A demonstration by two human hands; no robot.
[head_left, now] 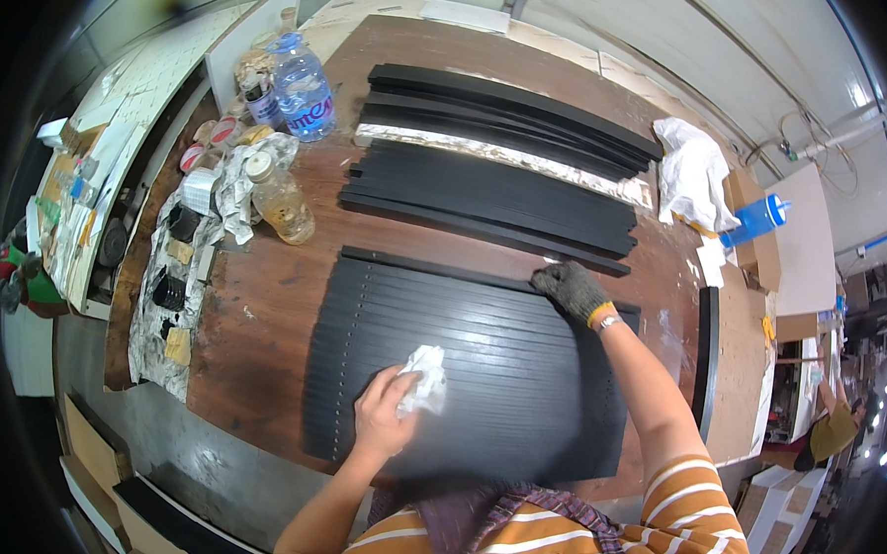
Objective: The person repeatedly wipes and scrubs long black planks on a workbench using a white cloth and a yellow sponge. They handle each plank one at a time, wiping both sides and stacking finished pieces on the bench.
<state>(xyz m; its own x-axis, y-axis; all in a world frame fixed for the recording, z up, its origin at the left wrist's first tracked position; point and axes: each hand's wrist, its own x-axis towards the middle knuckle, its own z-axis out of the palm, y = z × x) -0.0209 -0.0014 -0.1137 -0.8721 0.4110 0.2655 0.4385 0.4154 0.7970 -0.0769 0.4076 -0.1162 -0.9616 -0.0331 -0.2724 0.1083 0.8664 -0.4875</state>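
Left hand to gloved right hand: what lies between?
A crumpled white cloth held in the left hand, then a stretch of black slats up to the right hand. The head view shows it.

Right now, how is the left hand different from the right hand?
The left hand is bare; the right hand wears a dark grey glove with a yellow cuff.
The left hand holds a white wad; none shows in the right hand.
The left hand is nearer the striped shirt; the right hand is at the far edge of the black slatted panel.
Both are at that panel.
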